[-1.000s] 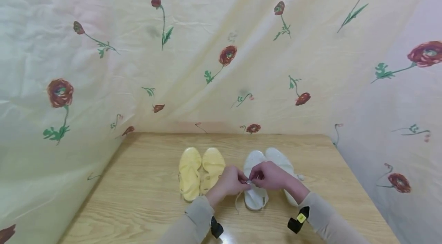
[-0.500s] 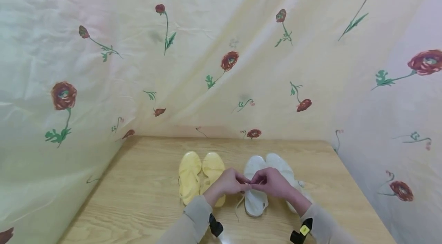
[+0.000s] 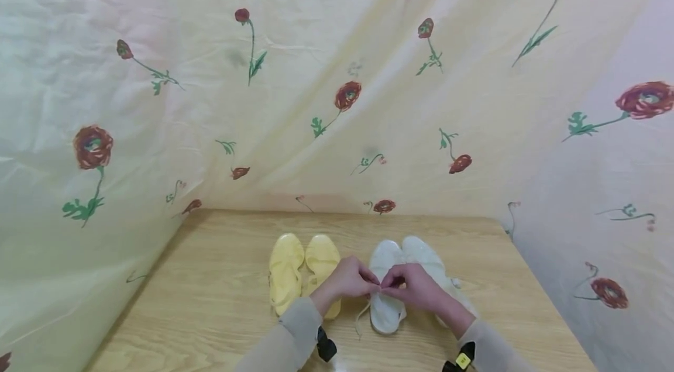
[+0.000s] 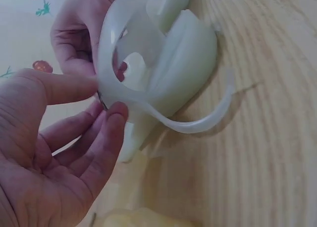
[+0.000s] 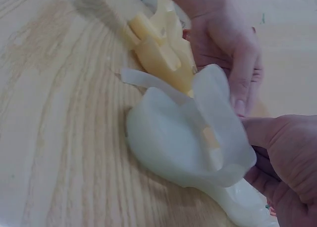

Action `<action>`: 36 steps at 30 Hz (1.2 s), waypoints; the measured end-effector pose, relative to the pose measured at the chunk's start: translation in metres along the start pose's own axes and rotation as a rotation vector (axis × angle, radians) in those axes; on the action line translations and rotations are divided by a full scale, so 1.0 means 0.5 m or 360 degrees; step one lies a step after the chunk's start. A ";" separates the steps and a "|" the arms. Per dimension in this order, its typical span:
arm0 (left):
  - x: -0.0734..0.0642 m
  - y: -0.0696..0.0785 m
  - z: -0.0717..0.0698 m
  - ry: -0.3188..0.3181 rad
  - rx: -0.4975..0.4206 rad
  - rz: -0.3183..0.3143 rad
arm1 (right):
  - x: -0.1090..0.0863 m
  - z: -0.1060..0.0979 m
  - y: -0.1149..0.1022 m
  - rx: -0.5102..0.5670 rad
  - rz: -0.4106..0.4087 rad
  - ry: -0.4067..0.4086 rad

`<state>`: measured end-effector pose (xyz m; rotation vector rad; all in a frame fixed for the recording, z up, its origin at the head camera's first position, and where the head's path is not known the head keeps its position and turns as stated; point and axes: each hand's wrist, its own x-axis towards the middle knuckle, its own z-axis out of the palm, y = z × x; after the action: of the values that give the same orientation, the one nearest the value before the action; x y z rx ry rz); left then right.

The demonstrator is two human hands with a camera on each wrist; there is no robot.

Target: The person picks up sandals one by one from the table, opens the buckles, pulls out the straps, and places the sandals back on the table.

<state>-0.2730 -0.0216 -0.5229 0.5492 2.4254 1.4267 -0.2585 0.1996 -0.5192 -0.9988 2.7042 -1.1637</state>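
A pale white sandal point(image 3: 386, 316) lies on the wooden table, its ankle strap point(image 4: 190, 126) looped up with the tail curving out free on one side. My left hand point(image 3: 351, 279) pinches the strap between thumb and fingertips; a sliver of metal, likely the buckle point(image 4: 102, 101), peeks out there. From the other side, my right hand point(image 3: 416, 287) pinches the strap too, its fingertips meeting the left ones. The raised strap loop point(image 5: 218, 113) partly hides those fingertips in the right wrist view. The second white sandal point(image 3: 421, 252) sits just right, partly behind my right hand.
A pair of yellow sandals point(image 3: 286, 275) stands left of the white ones, the nearer of them partly behind my left hand. Flower-printed cloth point(image 3: 295, 144) walls in the back and sides of the wooden table point(image 3: 210, 278).
The silvery buckle that showed between the fingertips a second ago is now covered by them in the head view. Both hands stay at the strap, and the head view has tilted up slightly.
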 end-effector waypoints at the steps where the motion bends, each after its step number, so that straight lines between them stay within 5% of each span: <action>1: -0.002 -0.004 0.001 0.0010 -0.0033 -0.0012 | 0.000 0.000 0.000 0.0004 -0.0006 -0.0005; 13: -0.019 -0.002 0.005 0.0075 -0.0115 -0.0010 | 0.010 -0.022 -0.008 0.0078 0.0036 -0.0063; 17: -0.026 -0.001 0.020 0.0189 -0.0074 0.0014 | 0.036 -0.032 -0.018 -0.0061 -0.0026 -0.0192; 25: -0.029 -0.013 0.052 0.0375 0.0059 0.0230 | 0.086 -0.048 -0.040 -0.0325 -0.0100 -0.0549; 36: -0.039 -0.014 0.050 0.0408 0.0060 0.0191 | 0.065 -0.018 -0.013 -0.0408 -0.0314 -0.0364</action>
<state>-0.2467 -0.0143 -0.5401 0.5597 2.6620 1.5902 -0.2833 0.1834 -0.5013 -1.3653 2.6610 -0.6797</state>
